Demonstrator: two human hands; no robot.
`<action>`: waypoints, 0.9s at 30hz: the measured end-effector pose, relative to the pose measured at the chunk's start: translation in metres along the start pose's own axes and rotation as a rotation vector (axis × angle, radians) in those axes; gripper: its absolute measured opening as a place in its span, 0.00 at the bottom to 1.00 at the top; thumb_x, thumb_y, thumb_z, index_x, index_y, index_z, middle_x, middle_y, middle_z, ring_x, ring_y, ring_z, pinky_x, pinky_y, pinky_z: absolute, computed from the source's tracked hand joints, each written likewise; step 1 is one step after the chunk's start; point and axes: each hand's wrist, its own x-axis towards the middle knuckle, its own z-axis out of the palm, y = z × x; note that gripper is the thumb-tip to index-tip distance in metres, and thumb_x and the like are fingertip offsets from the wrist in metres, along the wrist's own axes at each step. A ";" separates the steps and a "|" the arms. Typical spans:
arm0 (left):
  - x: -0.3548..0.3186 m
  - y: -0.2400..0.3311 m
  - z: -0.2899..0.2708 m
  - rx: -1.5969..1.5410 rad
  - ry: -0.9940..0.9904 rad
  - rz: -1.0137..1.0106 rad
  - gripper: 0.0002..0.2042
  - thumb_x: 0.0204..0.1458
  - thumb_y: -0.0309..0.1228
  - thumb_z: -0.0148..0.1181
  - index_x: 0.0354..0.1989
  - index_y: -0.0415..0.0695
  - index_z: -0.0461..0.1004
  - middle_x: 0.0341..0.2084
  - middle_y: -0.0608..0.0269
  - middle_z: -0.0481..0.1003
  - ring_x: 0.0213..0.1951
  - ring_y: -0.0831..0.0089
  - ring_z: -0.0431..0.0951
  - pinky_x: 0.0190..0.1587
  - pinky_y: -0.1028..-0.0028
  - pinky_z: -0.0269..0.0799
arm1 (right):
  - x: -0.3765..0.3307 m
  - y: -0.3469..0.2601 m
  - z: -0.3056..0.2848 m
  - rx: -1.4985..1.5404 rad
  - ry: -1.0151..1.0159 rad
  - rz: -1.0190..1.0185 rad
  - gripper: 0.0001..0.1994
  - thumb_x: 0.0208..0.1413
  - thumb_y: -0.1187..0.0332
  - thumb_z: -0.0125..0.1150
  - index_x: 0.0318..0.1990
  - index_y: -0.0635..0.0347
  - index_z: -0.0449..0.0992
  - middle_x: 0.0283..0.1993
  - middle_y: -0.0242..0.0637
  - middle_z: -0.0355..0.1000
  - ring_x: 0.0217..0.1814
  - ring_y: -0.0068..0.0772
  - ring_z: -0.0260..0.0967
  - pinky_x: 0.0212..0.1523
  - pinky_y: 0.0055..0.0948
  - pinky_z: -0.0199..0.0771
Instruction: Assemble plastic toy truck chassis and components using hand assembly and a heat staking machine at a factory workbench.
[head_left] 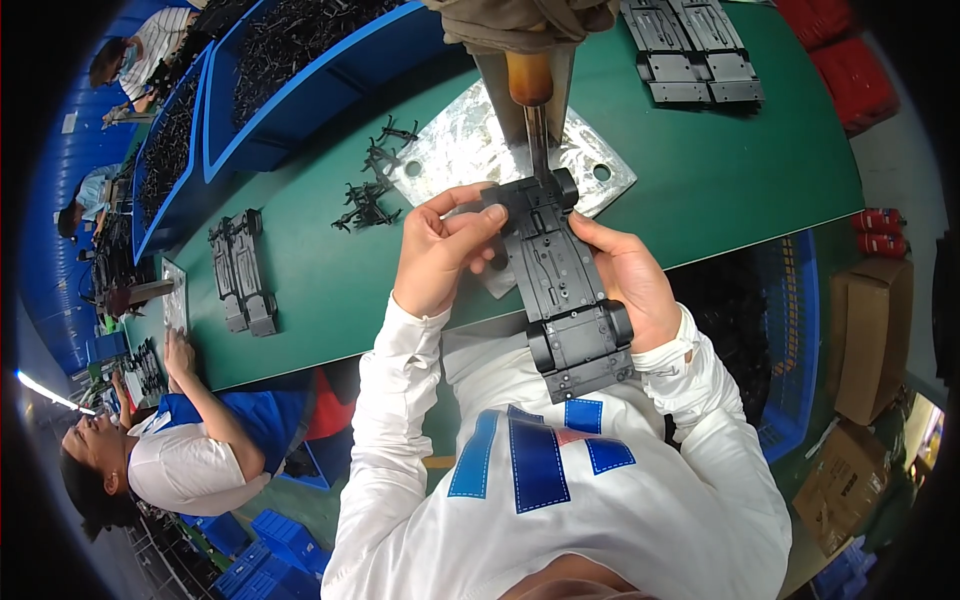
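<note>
Head view, looking down: both of the person's bare hands hold a long black plastic chassis (565, 265) in front of the body, over the near edge of a green bench (740, 190). The left hand (435, 245) pinches the chassis near its upper left corner, thumb lying on the face and the other fingers curled at its side and partly behind. The right hand (640, 290) grips the right edge, its thumb near the upper end; its other fingers are hidden behind the part, so how they are spread cannot be told. Above, a tool with an amber handle (530, 78) points its steel shaft (538, 140) down at the upper end of the chassis; whether the tip touches cannot be told. A silver plate (445, 140) with round holes lies on the bench beyond the hands, and small black brackets (365, 205) lie loosely just left of it. Farther left, a pair of black chassis parts (242, 272) rests side by side; another pair (695, 50) lies at the upper right. Along the far side stands a blue bin (330, 80) heaped with black pieces. At the left, a co-worker (200, 465) in white and blue has a hand at the bench. Cardboard boxes (870, 340) stand at the right.
</note>
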 end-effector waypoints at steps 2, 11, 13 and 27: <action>0.004 0.002 -0.003 -0.008 -0.007 0.003 0.21 0.50 0.27 0.66 0.50 0.32 0.69 0.23 0.64 0.77 0.20 0.82 0.71 0.21 0.84 0.61 | 0.003 -0.001 0.003 0.015 -0.017 0.004 0.17 0.64 0.61 0.50 0.54 0.64 0.68 0.50 0.43 0.73 0.49 0.38 0.73 0.52 0.37 0.74; 0.012 0.006 -0.009 -0.050 -0.037 0.039 0.19 0.51 0.26 0.65 0.51 0.35 0.70 0.22 0.65 0.76 0.21 0.83 0.71 0.22 0.84 0.62 | 0.008 0.003 0.019 0.139 -0.021 -0.017 0.17 0.64 0.63 0.50 0.54 0.66 0.68 0.50 0.45 0.74 0.48 0.40 0.75 0.51 0.39 0.76; 0.013 0.005 -0.011 -0.066 -0.049 0.054 0.19 0.51 0.26 0.65 0.51 0.35 0.70 0.22 0.66 0.76 0.21 0.83 0.71 0.22 0.84 0.62 | 0.008 0.003 0.021 0.144 -0.017 -0.014 0.17 0.64 0.63 0.50 0.54 0.66 0.68 0.50 0.45 0.74 0.48 0.40 0.75 0.51 0.39 0.76; 0.012 0.006 -0.013 -0.114 -0.047 0.052 0.19 0.51 0.26 0.64 0.51 0.35 0.70 0.23 0.65 0.76 0.21 0.82 0.72 0.22 0.84 0.63 | 0.007 0.003 0.029 0.086 0.002 -0.012 0.16 0.65 0.62 0.48 0.54 0.63 0.67 0.49 0.42 0.73 0.49 0.37 0.73 0.52 0.37 0.74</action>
